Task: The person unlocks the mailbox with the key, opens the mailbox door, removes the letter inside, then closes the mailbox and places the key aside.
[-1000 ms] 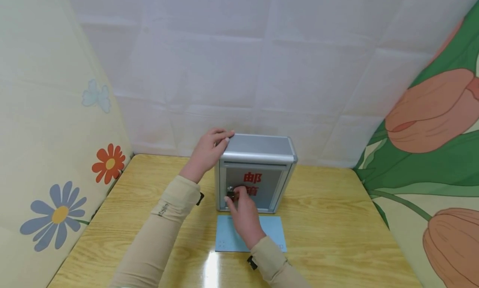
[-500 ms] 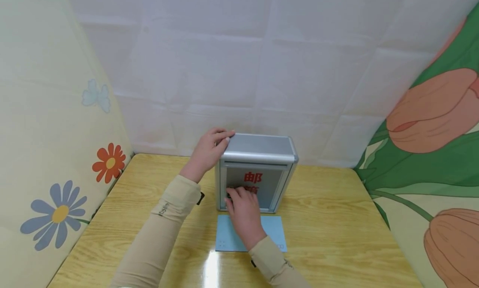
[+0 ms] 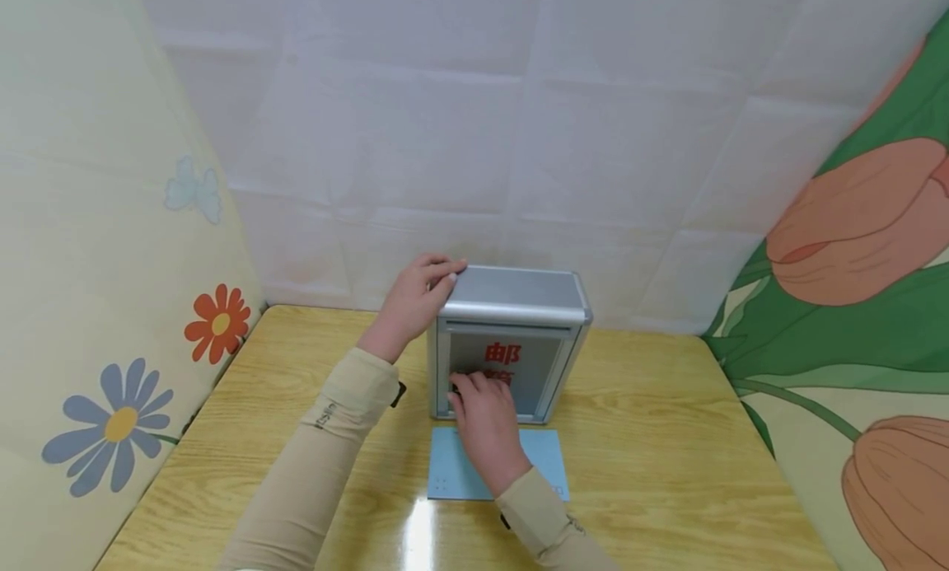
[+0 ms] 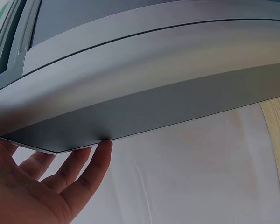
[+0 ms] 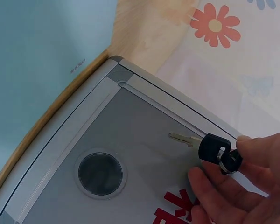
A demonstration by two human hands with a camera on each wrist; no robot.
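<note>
A grey metal mailbox (image 3: 519,287) with red characters stands upright on the table. At its upper left corner my left hand (image 3: 413,303) grips the edge; in the left wrist view its fingers (image 4: 91,175) bend over the rim of the side panel. My right hand (image 3: 485,427) is at the lock, low on the left of the front door. In the right wrist view its thumb and fingers pinch a small black key head, partly covered. From the same ring hangs a loose key (image 5: 210,145) with a black head. The lock itself is hidden behind the hand.
A light blue sheet (image 3: 544,456) lies flat on the wooden table (image 3: 652,456) before the mailbox, partly under the right forearm. A white cloth wall (image 3: 415,126) rises behind, with flower-patterned walls on both sides.
One second ago the lock and black key showed beside the right fingers; the right hand has since turned over, and its fingers cover them. The left hand stays on the corner.
</note>
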